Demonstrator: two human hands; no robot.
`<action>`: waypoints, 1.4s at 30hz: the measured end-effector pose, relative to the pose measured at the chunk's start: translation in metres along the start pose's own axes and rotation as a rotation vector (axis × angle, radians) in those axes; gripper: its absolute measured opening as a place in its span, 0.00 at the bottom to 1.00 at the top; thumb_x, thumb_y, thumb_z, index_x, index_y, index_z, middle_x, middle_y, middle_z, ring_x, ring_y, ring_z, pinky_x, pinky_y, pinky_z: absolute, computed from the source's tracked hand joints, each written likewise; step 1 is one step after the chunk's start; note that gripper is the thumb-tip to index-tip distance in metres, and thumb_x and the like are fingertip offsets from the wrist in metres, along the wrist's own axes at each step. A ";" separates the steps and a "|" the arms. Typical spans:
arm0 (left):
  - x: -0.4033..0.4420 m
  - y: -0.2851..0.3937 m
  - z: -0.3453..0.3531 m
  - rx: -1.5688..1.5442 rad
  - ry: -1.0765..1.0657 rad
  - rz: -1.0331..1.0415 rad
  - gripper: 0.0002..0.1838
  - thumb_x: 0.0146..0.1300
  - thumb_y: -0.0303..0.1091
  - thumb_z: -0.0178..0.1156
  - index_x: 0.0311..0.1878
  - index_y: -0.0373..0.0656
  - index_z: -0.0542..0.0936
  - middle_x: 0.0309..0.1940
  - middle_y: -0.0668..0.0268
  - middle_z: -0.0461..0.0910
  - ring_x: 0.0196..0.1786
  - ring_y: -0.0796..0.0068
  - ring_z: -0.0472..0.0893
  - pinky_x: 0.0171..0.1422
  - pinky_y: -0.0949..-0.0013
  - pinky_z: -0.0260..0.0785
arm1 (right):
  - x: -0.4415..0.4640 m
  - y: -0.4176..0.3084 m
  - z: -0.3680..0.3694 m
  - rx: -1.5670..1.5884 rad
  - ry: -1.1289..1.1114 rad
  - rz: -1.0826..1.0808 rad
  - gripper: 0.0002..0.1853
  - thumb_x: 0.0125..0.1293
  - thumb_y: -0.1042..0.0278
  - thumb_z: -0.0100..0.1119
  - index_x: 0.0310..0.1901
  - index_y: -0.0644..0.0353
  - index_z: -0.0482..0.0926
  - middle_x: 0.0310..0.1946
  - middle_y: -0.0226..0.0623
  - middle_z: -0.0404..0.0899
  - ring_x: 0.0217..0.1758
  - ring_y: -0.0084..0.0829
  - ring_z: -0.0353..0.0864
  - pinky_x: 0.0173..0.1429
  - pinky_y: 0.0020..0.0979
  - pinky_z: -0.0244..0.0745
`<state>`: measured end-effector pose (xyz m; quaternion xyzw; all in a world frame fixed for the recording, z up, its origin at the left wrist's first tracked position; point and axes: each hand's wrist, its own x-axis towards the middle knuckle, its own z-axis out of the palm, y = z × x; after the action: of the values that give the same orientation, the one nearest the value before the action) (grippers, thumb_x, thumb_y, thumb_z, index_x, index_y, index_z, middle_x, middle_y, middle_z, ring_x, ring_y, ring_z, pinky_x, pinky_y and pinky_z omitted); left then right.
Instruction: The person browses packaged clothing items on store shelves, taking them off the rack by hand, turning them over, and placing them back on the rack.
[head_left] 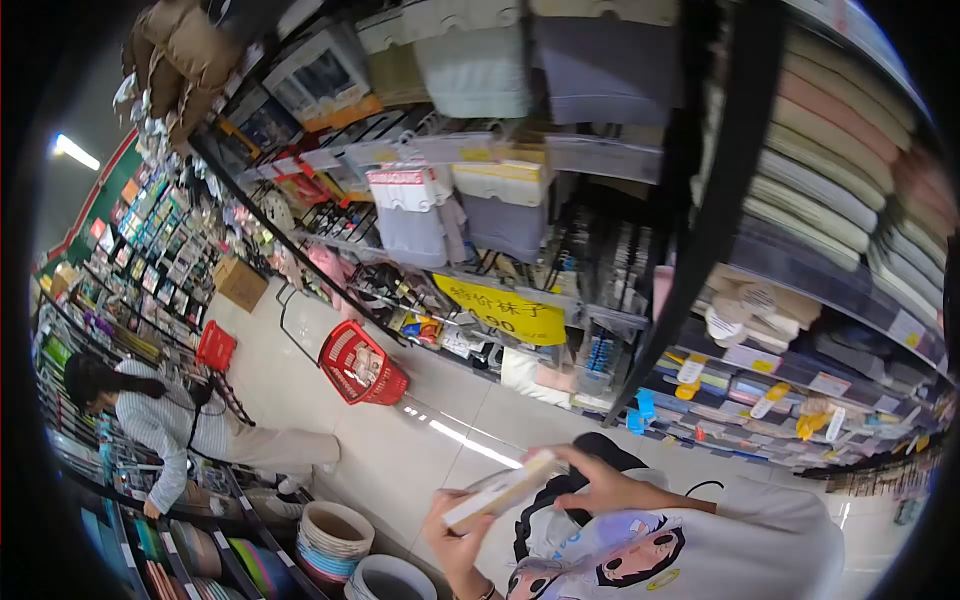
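A slim pale box (500,492) with a tan side is held up in front of my printed white T-shirt (640,560). My left hand (455,530) grips its near left end, thumb and fingers around the edge. At the other end, my right hand (590,482) is closed on the box too. Motion blur and the tilt hide any print on it. Below my forearm, a dark strap and part of a bag lie against me.
Ahead stand shelves of packaged textiles with a yellow price sign (502,310); folded towels (820,150) fill the right rack. A red shopping basket (362,365) sits on the tiled floor. Stacked bins (335,530) are at lower left, where another person (190,420) leans over a shelf.
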<state>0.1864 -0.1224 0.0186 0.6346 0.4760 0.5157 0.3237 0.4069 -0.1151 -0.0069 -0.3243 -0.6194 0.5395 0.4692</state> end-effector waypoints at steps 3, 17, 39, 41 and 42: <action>-0.011 0.013 0.044 -0.165 -0.218 0.121 0.16 0.42 0.32 0.67 0.33 0.33 0.77 0.28 0.62 0.77 0.31 0.70 0.73 0.38 0.69 0.65 | -0.037 -0.003 -0.016 0.127 0.045 0.088 0.27 0.50 0.68 0.65 0.52 0.63 0.67 0.48 0.40 0.72 0.53 0.30 0.70 0.58 0.30 0.62; -0.241 0.004 0.200 0.084 -1.398 -0.291 0.07 0.56 0.28 0.53 0.36 0.38 0.77 0.27 0.61 0.77 0.34 0.78 0.75 0.37 0.75 0.66 | -0.361 -0.092 -0.124 -0.058 0.785 0.048 0.16 0.46 0.72 0.68 0.36 0.66 0.74 0.30 0.37 0.80 0.33 0.21 0.78 0.37 0.23 0.71; -0.335 -0.053 0.318 0.273 -1.338 0.875 0.16 0.56 0.45 0.52 0.42 0.45 0.73 0.38 0.59 0.75 0.42 0.65 0.75 0.46 0.66 0.66 | -0.438 -0.120 -0.160 0.205 0.908 -0.219 0.23 0.39 0.65 0.72 0.34 0.60 0.68 0.29 0.39 0.77 0.32 0.33 0.75 0.35 0.34 0.67; -0.334 -0.062 0.307 0.057 -1.321 0.758 0.19 0.55 0.44 0.53 0.48 0.45 0.73 0.44 0.56 0.73 0.46 0.63 0.74 0.43 0.65 0.66 | -0.428 -0.107 -0.170 0.344 0.632 -0.421 0.19 0.45 0.62 0.66 0.34 0.62 0.68 0.27 0.45 0.77 0.29 0.36 0.75 0.35 0.38 0.65; -0.336 -0.070 0.300 -0.016 -1.341 0.716 0.22 0.55 0.44 0.53 0.51 0.46 0.71 0.49 0.55 0.71 0.48 0.60 0.73 0.44 0.63 0.66 | -0.419 -0.103 -0.168 0.402 0.583 -0.466 0.19 0.48 0.59 0.64 0.34 0.61 0.67 0.24 0.44 0.76 0.27 0.36 0.73 0.36 0.37 0.62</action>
<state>0.4513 -0.3901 -0.2381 0.9254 -0.0615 0.0964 0.3612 0.7205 -0.4556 -0.0078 -0.2168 -0.4000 0.4147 0.7881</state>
